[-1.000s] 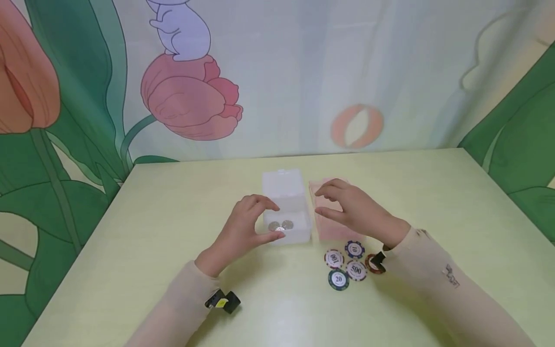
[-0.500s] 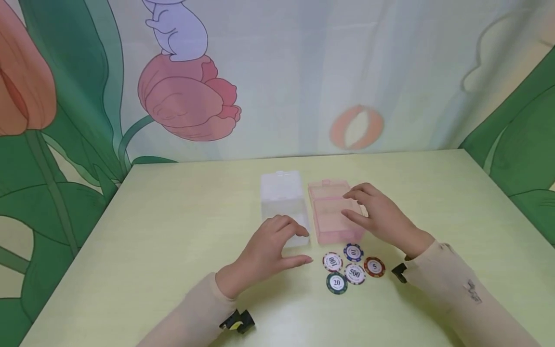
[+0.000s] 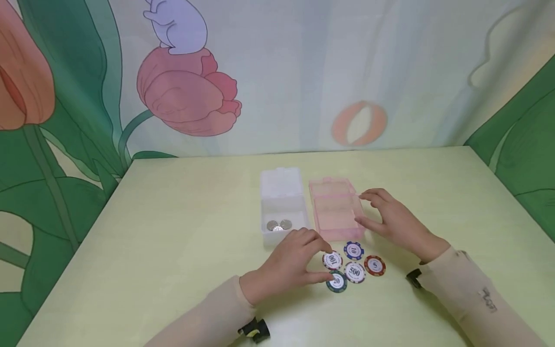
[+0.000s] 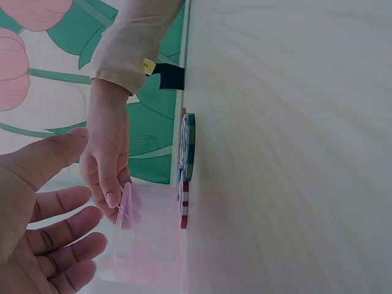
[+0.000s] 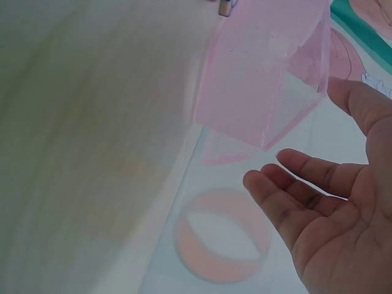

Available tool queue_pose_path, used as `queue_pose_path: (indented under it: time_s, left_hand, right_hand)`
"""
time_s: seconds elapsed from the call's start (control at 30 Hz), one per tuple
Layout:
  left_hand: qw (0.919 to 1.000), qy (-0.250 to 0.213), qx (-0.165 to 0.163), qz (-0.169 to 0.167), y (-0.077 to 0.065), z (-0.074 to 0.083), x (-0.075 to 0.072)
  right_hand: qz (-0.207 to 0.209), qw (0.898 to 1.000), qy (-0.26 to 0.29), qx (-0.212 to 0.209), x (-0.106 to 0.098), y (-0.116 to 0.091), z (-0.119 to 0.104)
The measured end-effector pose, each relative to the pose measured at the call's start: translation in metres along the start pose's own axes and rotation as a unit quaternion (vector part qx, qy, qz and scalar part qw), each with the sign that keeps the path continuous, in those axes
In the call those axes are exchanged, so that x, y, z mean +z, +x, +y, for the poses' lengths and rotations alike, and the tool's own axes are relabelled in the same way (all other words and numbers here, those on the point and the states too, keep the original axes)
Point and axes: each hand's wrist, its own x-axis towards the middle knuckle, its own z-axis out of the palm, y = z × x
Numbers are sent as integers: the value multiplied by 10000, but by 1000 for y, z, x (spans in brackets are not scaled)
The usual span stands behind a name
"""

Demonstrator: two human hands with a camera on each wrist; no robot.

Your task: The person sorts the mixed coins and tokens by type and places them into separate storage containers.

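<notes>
Two hands at work above a pale table (image 3: 195, 212). The left hand (image 3: 290, 260) comes in from the bottom of the frame, left of centre, its wrist angled toward the right; thumb and fingers stand apart, with a wide gap between them. In the head view its fingertips overlap the edges of the 100 chip (image 3: 333, 260) and the 20 chip (image 3: 336, 285), but the left wrist view shows the hand raised clear of the chips. The right hand (image 3: 395, 224) comes in from the lower right and points to the upper left; its thumb and fingers are likewise spread, the tips at the right-hand rim of the pink box (image 3: 340, 235). Whether they touch that rim cannot be told.

The pink box lies right of centre, mouth upward, lid laid back toward the top of the frame; its long axis runs up the frame, leaning slightly left. Just to its left, the white box (image 3: 272, 238) stands nearly parallel, lid also toward the top, with silvery coins (image 3: 279, 225) inside near its lower end. The chips lie flat, clustered below the pink box: the 10 chip (image 3: 353, 250) uppermost, the 500 chip (image 3: 354, 273) central, the 5 chip (image 3: 375, 265) at the right. The numeral 500 reads upright.
</notes>
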Motion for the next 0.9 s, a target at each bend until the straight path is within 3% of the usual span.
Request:
queue_pose_path:
  time_s: [0.2, 0.33, 0.63, 0.9]
  left_hand:
    - [9941, -374, -535, -868, 6, 5, 9]
    - [9879, -453, -802, -1249, 7, 8, 19]
    - [9869, 10, -897, -1343, 4, 10, 30]
    - [9891, 347, -810, -1177, 2, 12, 36]
  right_hand:
    - [-185, 9998, -19, -37, -1, -1, 7]
    - [-341, 9994, -82, -72, -1, -1, 10]
    - [-489, 9986, -157, -120, -1, -1, 11]
    - [-480, 9985, -239, -108, 1, -1, 10]
